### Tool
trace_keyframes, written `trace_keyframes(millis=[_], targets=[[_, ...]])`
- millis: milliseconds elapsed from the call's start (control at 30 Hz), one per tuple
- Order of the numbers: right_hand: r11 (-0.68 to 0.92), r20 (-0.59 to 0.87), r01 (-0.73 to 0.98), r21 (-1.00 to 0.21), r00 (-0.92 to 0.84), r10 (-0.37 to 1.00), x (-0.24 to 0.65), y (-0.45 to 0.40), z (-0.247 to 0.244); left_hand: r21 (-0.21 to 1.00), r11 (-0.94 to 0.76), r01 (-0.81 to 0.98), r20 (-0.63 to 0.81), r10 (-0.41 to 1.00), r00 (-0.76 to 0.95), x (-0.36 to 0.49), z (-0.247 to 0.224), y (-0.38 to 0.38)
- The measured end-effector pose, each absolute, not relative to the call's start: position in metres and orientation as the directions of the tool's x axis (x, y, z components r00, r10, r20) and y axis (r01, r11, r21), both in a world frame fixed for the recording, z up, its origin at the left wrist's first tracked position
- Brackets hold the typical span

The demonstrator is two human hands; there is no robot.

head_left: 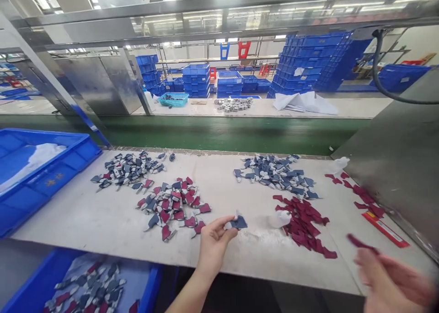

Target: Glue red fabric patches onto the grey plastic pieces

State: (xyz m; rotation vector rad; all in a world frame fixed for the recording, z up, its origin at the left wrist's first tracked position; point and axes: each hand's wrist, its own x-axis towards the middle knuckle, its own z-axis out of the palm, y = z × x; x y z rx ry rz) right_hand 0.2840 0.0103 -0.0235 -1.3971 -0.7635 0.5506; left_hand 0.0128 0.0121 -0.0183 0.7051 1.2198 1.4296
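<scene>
Two hands: left hand (214,245) pinching navy fabric piece (239,222), thumb against fingers; right hand (391,281), blurred, grip uncertain, nearest maroon strip (361,243); maroon pieces (302,226) between hands.

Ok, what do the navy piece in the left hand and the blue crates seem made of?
The navy piece in the left hand looks like matte fabric or thin foam: dull surface, no shine, though the exact material can't be told. The blue crates look like moulded plastic: smooth, slightly glossy, with ribbed walls.
</scene>
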Motion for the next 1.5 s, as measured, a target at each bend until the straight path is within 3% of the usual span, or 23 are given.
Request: trace_keyframes(millis=[33, 100, 200, 633, 767, 1000, 1100, 1233, 1400, 1500], targets=[[0.063, 0.083, 0.054, -0.997, 0.693, 0.716, 0.261, -0.001, -0.021, 0.939, 0.105, -0.327, -0.189, 0.953, -0.236, 0.016, -0.015, 0.012], [-0.014, -0.015, -0.006, -1.000, 0.555, 0.832, 0.213, -0.011, -0.011, 0.958, 0.094, -0.272, -0.158, 0.961, -0.225, 0.020, -0.009, 0.010], [0.029, 0.015, -0.038, -0.999, 0.341, 0.940, 0.162, -0.006, 0.005, 0.983, 0.023, -0.181, -0.064, 0.972, -0.226, 0.021, 0.001, 0.005], [0.116, 0.104, -0.036, -0.993, 0.248, 0.963, 0.146, -0.003, 0.018, 0.969, -0.242, 0.042, 0.246, 0.949, -0.197, 0.011, 0.006, -0.007], [0.180, 0.184, 0.041, -0.983, 0.248, 0.951, 0.145, -0.004, 0.021, 0.981, -0.195, 0.008, 0.193, 0.961, -0.199, 0.012, 0.008, -0.010], [0.348, 0.403, 0.235, -0.907, 0.251, 0.880, 0.141, -0.010, 0.022, 0.975, -0.036, -0.221, -0.026, 0.962, -0.271, 0.019, 0.012, -0.009], [0.383, 0.460, 0.302, -0.873, 0.249, 0.853, 0.142, -0.011, 0.020, 0.955, 0.062, -0.289, -0.127, 0.969, -0.214, 0.016, 0.020, -0.005], [0.301, 0.357, 0.232, -0.925, 0.259, 0.897, 0.152, -0.005, 0.020, 0.937, 0.144, -0.317, -0.193, 0.973, -0.126, 0.010, 0.031, -0.002], [0.160, 0.159, -0.003, -0.987, -0.171, 0.972, 0.172, 0.008, 0.024, 0.933, 0.150, -0.326, -0.177, 0.983, -0.055, 0.008, 0.037, -0.003], [0.133, 0.149, -0.084, -0.987, -0.227, 0.962, 0.175, 0.011, 0.025, 0.943, 0.154, -0.294, -0.168, 0.986, -0.023, 0.005, 0.037, -0.003]])
